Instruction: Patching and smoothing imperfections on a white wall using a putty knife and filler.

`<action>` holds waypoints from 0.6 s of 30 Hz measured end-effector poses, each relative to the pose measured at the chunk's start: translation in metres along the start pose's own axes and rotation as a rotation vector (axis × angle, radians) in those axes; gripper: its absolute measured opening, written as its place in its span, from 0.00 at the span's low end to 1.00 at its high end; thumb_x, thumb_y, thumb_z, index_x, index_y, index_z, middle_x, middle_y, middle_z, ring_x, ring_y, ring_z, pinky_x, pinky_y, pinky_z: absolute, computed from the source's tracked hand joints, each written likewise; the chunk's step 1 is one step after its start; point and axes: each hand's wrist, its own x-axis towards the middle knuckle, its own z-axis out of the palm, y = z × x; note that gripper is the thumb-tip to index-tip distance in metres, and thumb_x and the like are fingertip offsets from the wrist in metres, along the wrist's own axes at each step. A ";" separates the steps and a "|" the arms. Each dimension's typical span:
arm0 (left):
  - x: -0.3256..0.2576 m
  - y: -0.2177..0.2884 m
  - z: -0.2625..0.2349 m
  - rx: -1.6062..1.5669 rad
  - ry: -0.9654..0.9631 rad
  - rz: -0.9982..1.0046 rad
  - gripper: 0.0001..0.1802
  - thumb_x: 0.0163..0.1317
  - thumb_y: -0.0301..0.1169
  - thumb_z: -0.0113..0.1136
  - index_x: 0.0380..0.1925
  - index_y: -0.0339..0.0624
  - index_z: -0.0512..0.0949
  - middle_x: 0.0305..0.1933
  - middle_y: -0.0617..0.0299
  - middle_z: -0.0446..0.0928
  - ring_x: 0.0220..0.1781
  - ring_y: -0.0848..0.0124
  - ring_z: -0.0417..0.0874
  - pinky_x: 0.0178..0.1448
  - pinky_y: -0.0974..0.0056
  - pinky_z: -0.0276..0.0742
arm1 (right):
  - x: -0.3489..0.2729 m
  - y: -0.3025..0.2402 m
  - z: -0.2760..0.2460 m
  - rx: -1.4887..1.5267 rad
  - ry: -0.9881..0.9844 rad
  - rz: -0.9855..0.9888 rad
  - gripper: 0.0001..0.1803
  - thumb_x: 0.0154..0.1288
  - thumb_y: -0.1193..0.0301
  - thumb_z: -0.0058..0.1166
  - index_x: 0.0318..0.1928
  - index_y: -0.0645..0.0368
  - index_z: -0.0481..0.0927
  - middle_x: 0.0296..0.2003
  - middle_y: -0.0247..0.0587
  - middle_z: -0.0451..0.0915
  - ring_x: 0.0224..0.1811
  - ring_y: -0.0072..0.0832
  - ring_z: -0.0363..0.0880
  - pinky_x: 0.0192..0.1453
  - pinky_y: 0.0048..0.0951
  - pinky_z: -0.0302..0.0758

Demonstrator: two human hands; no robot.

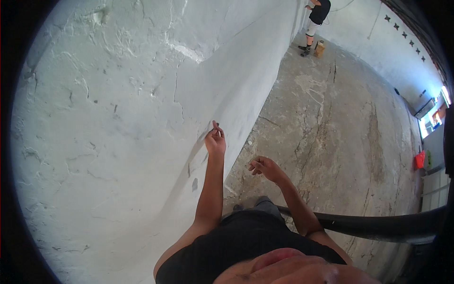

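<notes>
My left hand (216,138) is raised close to the white wall (142,128). Its fingers are drawn together around something small and dark at the fingertips, too small to name. Whether the fingertips touch the plaster I cannot tell. Lower and to the right, my right hand (266,168) hangs over the floor in front of my body. Its fingers are bent inward and closed, and whatever may be in them is hidden. The plaster around my left hand has cracks, dents and small grey patches, with a longer flaked break (187,51) higher up.
The concrete floor (340,123) is cracked and stained. At the far end another person (317,19) in a black top stands by the wall, beside a small brown box (319,48). A thick black bar (378,225) crosses at lower right. A red object (419,160) lies at far right.
</notes>
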 end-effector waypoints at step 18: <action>-0.130 0.069 -0.033 0.065 0.069 0.077 0.18 0.59 0.15 0.48 0.51 0.30 0.71 0.68 0.55 0.72 0.58 0.71 0.77 0.55 0.65 0.76 | 0.004 0.031 -0.001 0.238 -0.032 0.126 0.21 0.77 0.53 0.49 0.49 0.60 0.79 0.41 0.39 0.84 0.40 0.25 0.84 0.47 0.29 0.79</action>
